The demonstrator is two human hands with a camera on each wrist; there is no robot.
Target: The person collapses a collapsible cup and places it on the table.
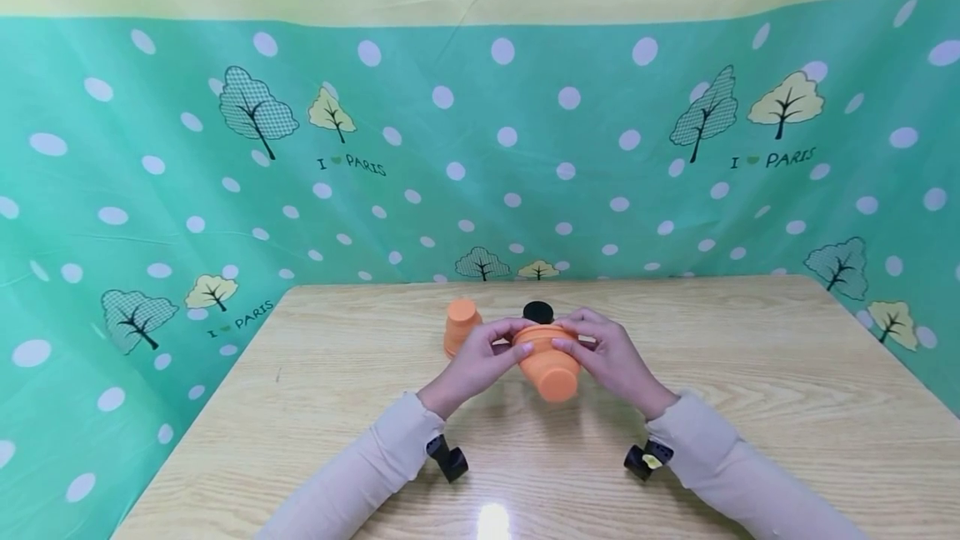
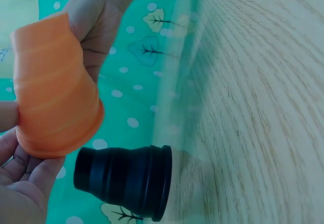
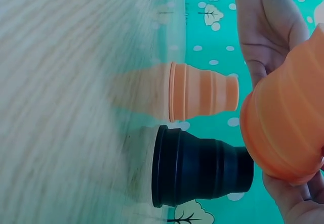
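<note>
Both hands grip one orange ribbed collapsible cup (image 1: 553, 369) near its wide rim. It is held above the table, tilted, with its narrow base towards the person. The left hand (image 1: 486, 354) pinches the rim's left side, thumb on the near wall. On the other side the right hand (image 1: 613, 358) does likewise. Behind the held cup a black collapsible cup (image 2: 124, 181) stands upside down on the table, rim down. A second orange cup (image 3: 202, 92) stands upside down to its left, partly behind the left hand in the head view.
A light wood-grain table (image 1: 330, 407) lies under everything. A green dotted cloth (image 1: 420, 140) with printed trees hangs behind and around it. Each wrist carries a small black camera, the left camera (image 1: 450, 458) and right camera (image 1: 647, 461) being low over the tabletop.
</note>
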